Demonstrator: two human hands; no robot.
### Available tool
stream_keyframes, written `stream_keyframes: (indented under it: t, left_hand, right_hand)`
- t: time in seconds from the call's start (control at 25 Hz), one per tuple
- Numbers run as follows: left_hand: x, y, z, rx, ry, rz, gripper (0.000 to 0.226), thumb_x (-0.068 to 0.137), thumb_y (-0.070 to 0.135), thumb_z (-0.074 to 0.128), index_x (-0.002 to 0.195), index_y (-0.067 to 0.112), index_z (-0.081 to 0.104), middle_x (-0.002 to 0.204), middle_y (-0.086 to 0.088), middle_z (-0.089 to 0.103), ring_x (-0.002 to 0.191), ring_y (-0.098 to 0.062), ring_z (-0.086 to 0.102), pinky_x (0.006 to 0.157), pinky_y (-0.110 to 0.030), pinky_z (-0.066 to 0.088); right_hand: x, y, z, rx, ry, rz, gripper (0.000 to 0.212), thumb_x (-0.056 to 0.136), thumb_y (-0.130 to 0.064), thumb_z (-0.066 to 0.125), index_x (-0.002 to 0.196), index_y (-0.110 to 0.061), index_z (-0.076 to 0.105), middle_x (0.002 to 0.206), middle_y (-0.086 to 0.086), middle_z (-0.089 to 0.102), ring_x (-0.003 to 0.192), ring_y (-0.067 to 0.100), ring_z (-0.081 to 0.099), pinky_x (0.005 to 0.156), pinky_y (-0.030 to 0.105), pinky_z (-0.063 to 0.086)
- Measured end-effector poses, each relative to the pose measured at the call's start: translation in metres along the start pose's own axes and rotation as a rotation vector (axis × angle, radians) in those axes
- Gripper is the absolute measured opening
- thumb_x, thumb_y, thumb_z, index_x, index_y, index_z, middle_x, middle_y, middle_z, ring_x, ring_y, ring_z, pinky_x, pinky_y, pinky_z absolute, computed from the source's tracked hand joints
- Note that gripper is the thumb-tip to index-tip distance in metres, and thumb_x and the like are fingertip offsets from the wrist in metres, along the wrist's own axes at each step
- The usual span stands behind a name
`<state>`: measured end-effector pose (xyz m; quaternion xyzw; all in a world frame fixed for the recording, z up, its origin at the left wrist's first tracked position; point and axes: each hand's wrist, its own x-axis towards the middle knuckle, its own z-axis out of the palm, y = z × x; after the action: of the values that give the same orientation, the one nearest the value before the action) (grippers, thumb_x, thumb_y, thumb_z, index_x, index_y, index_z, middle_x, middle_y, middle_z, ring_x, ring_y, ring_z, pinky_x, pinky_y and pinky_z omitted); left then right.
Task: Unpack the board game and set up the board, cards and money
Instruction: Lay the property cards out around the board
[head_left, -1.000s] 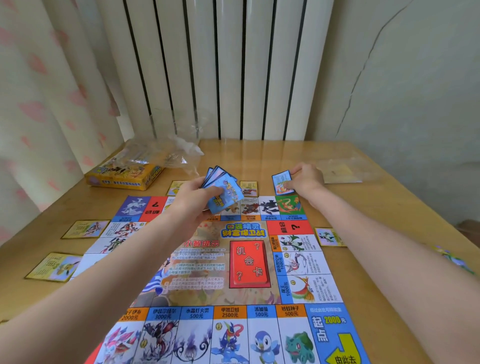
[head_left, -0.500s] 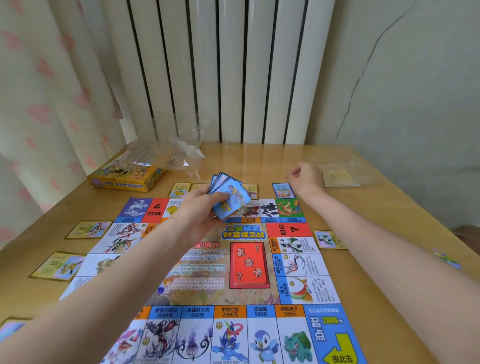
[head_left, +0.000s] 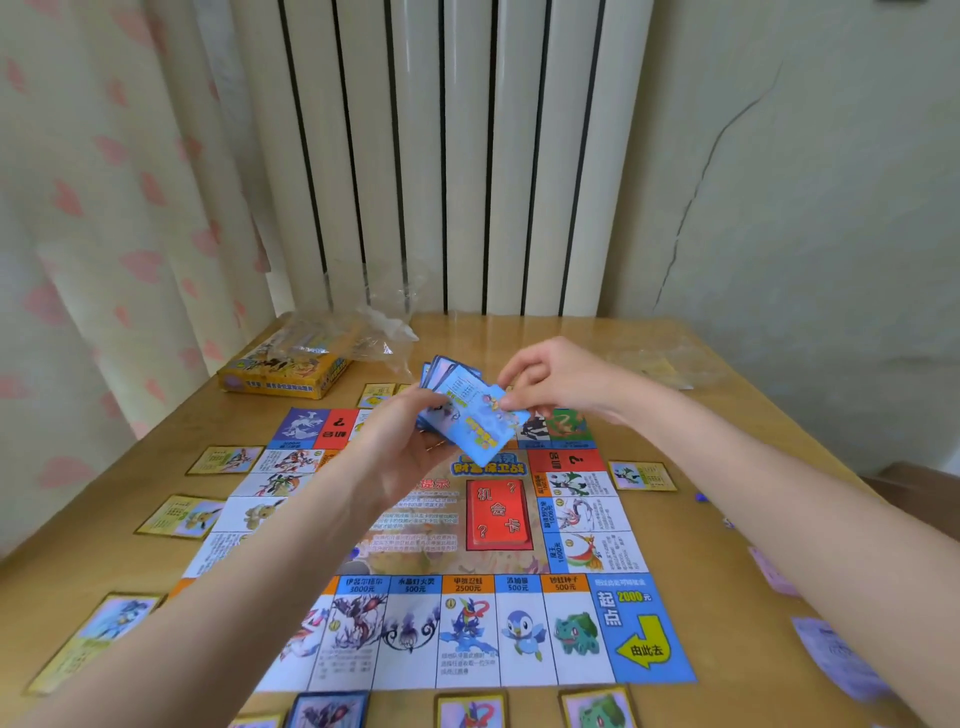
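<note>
The game board (head_left: 415, 530) lies flat in the middle of the wooden table (head_left: 727, 649). Above its far half, my left hand (head_left: 410, 436) grips a fanned stack of blue cards (head_left: 457, 410). My right hand (head_left: 558, 382) pinches the right edge of the top blue card (head_left: 485, 434) of that stack. A red card pile (head_left: 498, 514) sits on the board's centre. Yellow-framed cards lie around the board: on the left (head_left: 182, 514), on the right (head_left: 641, 475) and along the near edge (head_left: 597, 706).
The yellow game box (head_left: 283, 371) stands at the far left with crumpled clear plastic (head_left: 379, 332) on it. Another clear bag (head_left: 660, 361) lies far right. Pale paper notes (head_left: 831, 654) lie near the right edge. A radiator and curtain stand behind the table.
My right hand left a blue card at the board's far edge and came back to the stack, where it now pinches the top card. The view tilted down slightly.
</note>
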<state>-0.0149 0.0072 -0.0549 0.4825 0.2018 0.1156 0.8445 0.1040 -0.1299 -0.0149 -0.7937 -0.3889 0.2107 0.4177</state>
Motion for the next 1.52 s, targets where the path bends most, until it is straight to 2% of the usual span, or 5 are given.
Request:
stream_keyframes:
  t: [0.16,0.32,0.6,1.24,1.52]
  left_hand:
    - [-0.015,0.002,-0.008,-0.057,0.031,-0.078,0.026,0.094,-0.003,0.039,0.120,-0.001,0.041,0.100,-0.026,0.061,0.074,-0.029,0.070,0.059,-0.032,0.059]
    - [-0.026,0.008,0.004,-0.094,-0.027,-0.064,0.015,0.093,-0.001,0.041,0.106,-0.002,0.049,0.087,-0.021,0.065,0.064,-0.024,0.069,0.052,-0.029,0.058]
    - [-0.051,0.005,-0.009,0.139,-0.063,0.025,0.025,0.090,-0.008,0.041,0.101,0.010,0.056,0.081,-0.016,0.064,0.085,-0.026,0.066,0.075,-0.034,0.052]
    - [-0.065,-0.003,0.020,0.245,-0.065,0.144,0.039,0.086,-0.011,0.052,0.122,0.006,0.053,0.107,-0.015,0.064,0.093,-0.028,0.063,0.077,-0.036,0.056]
    - [-0.060,-0.025,0.046,0.256,-0.041,0.064,0.033,0.087,-0.013,0.049,0.114,0.006,0.054,0.099,-0.014,0.062,0.080,-0.022,0.063,0.069,-0.029,0.056]
  right_hand:
    - [-0.015,-0.014,-0.006,-0.325,0.492,-0.273,0.015,0.076,-0.008,0.072,0.069,-0.015,0.061,0.066,-0.007,0.058,0.061,0.007,0.052,0.065,0.022,0.041]
    - [-0.036,-0.019,0.031,-0.700,0.199,-0.561,0.007,0.077,-0.016,0.073,0.079,-0.012,0.068,0.087,-0.001,0.065,0.090,0.013,0.044,0.082,0.030,0.040]
    - [-0.057,-0.037,0.012,-0.093,0.329,-0.261,0.006,0.086,-0.014,0.063,0.083,-0.017,0.067,0.089,0.001,0.070,0.075,0.010,0.062,0.073,0.021,0.052]
    - [-0.088,-0.037,0.016,0.003,0.047,-0.056,0.035,0.081,0.001,0.066,0.110,-0.016,0.056,0.061,-0.001,0.063,0.056,0.009,0.064,0.054,0.019,0.050]
    - [-0.099,-0.006,-0.003,0.015,0.095,0.117,0.019,0.082,0.002,0.065,0.080,-0.011,0.051,0.068,0.011,0.063,0.050,0.015,0.056,0.045,0.019,0.044]
